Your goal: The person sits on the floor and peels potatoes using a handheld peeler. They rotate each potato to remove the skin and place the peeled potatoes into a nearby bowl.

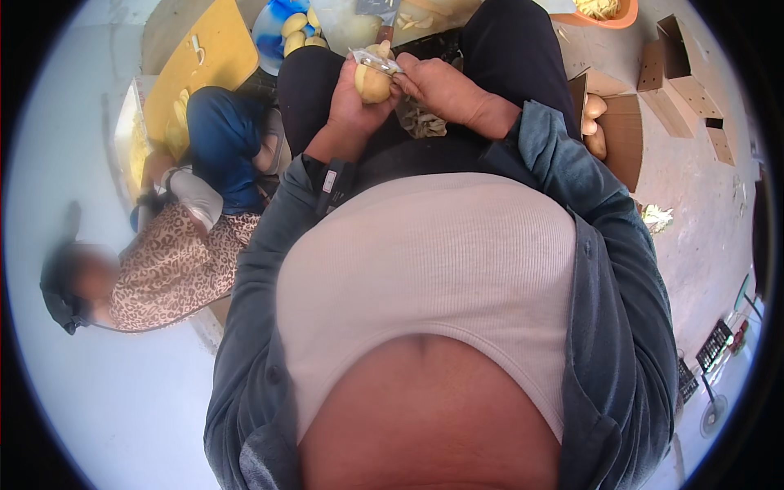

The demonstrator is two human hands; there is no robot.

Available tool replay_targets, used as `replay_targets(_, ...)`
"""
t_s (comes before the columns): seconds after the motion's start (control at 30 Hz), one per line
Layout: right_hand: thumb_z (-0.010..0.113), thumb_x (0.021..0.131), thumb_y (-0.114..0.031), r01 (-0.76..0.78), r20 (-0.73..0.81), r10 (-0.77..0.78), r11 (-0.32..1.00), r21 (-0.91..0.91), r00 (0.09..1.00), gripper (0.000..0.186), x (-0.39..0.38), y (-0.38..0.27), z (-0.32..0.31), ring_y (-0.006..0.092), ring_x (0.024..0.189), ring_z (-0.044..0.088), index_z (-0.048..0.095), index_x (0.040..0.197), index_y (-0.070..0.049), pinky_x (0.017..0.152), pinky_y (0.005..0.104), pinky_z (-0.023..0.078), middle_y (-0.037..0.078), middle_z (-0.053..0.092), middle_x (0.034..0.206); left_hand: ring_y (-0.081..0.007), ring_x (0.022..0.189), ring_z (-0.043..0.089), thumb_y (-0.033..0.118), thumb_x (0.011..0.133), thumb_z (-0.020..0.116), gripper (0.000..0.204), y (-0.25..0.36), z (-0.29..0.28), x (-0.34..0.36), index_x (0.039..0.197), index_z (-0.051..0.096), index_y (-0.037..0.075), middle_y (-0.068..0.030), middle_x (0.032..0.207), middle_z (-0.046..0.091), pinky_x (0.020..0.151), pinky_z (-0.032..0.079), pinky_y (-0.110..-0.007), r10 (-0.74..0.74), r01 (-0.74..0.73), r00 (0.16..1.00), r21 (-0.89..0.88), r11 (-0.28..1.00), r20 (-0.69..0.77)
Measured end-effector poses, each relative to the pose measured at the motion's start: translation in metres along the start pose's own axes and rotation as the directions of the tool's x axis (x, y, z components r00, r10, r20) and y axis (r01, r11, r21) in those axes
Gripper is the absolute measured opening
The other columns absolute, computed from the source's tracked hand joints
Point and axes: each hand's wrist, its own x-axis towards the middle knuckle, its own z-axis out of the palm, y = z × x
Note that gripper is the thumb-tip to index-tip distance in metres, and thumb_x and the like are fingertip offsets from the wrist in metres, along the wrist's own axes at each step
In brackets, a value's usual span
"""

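Note:
A partly peeled potato (373,85) rests in my left hand (353,110), whose fingers are closed round it from below and the left. My right hand (447,88) grips a peeler (376,62), and its metal head lies across the upper part of the potato. Strips of peel (423,122) lie in a heap below and between my hands, partly hidden by my legs. Just beyond the potato, a cleaver (380,10) with a brown handle lies on a pale cutting board (339,20) with cut pieces on it.
Several peeled potatoes (294,37) sit in a blue bowl (265,33) at the far left. A yellow board (216,69) leans near a seated co-worker (175,253). On the right stand a cardboard box (622,143) holding potatoes (594,122) and an orange basin (625,15) of potato shreds.

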Motion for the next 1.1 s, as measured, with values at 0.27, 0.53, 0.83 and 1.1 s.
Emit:
replay_targets(0.27, 0.048, 0.094, -0.025, 0.105, 0.069, -0.103, 0.994, -0.032, 0.992, 0.025, -0.004, -0.003, 0.011, 0.0426, 0.076, 0.061, 0.046, 0.094, 0.000, 0.068, 0.0491, 0.049, 0.025, 0.062, 0.077, -0.0313, 0.105, 0.055, 0.050, 0.094, 0.037, 0.051, -0.002, -0.001, 0.009, 0.118, 0.054, 0.008, -0.0114, 0.112, 0.060, 0.093, 0.043, -0.046, 0.033, -0.033, 0.996, 0.000, 0.999, -0.086)
replay_targets(0.53, 0.049, 0.094, -0.025, 0.126, 0.172, -0.131, 0.991, 0.041, 0.976, 0.025, -0.003, -0.004, 0.008, 0.0418, 0.077, 0.061, 0.049, 0.097, 0.000, 0.070, 0.0483, 0.048, 0.024, 0.062, 0.080, -0.0331, 0.100, 0.056, 0.046, 0.094, 0.032, 0.056, 0.005, -0.022, 0.015, 0.118, 0.053, 0.000, -0.0213, 0.108, 0.058, 0.092, 0.046, -0.042, 0.036, -0.019, 0.992, -0.142, 0.990, 0.117)
replay_targets(0.83, 0.054, 0.091, -0.024, 0.116, 0.142, -0.165, 0.947, 0.301, 0.976, 0.025, -0.006, 0.005, -0.001, 0.0362, 0.079, 0.062, 0.058, 0.100, -0.001, 0.073, 0.0407, 0.049, 0.020, 0.063, 0.084, -0.0296, 0.097, 0.056, 0.044, 0.094, 0.039, 0.052, 0.004, 0.005, 0.001, 0.120, 0.051, 0.001, -0.0164, 0.110, 0.058, 0.088, 0.047, -0.039, 0.044, -0.042, 0.998, -0.046, 0.998, 0.042)
replay_targets(1.1, 0.062, 0.088, -0.030, -0.144, -0.111, 0.213, 0.885, 0.442, 0.971, 0.032, -0.001, 0.009, -0.014, 0.0228, 0.069, 0.061, 0.060, 0.099, 0.001, 0.067, 0.0338, 0.049, 0.014, 0.062, 0.077, -0.0256, 0.104, 0.054, 0.036, 0.092, 0.051, 0.042, -0.001, 0.009, -0.001, 0.123, 0.051, 0.007, -0.0111, 0.117, 0.056, 0.085, 0.047, -0.039, -0.020, 0.024, 0.998, -0.063, 0.998, 0.060)
